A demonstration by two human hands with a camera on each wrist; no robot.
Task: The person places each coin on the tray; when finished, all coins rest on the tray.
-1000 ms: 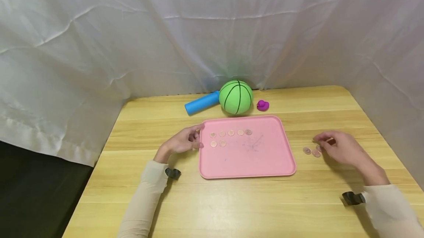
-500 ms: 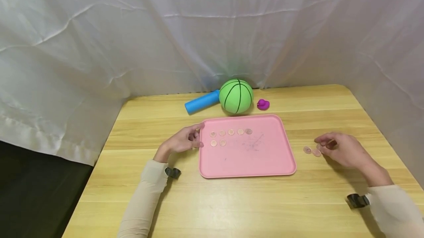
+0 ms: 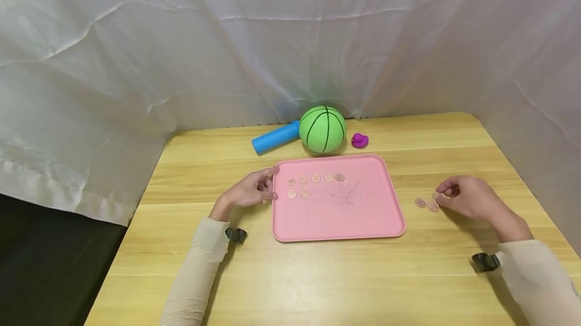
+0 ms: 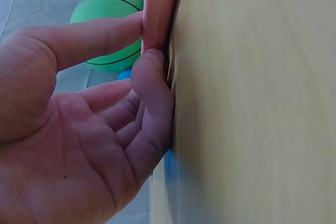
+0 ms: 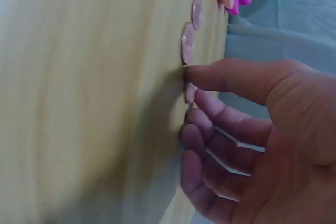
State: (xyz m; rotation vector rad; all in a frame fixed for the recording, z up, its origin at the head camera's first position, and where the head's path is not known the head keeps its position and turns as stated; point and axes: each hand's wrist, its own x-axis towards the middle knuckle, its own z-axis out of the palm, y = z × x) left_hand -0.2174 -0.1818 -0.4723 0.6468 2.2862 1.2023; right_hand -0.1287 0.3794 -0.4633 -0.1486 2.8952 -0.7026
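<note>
My left hand (image 3: 248,189) holds the left rim of a pink tray (image 3: 336,225), thumb and a bent finger against its edge; the left wrist view shows the tray's corner (image 4: 160,11) between them. Several copper-coloured coins lie on the tray in two rows, such as one coin (image 3: 292,194) in the nearer row. To the right of the tray, my right hand (image 3: 469,197) has its thumb and index finger at a coin (image 5: 190,93) on the table, partly hidden by the thumb. Two more coins (image 5: 188,43) lie flat just beside it.
Behind the tray sit a green ball (image 3: 323,130) with black lines, a blue cylinder (image 3: 275,138) and a small purple rubber duck (image 3: 360,140). The wooden table (image 3: 317,285) ends at a pale curtain (image 3: 290,53) at the back and sides.
My right hand's fingers have drawn closer together over the coin farthest right. The left hand keeps its place at the tray's rim, and the coins on the tray have not moved.
</note>
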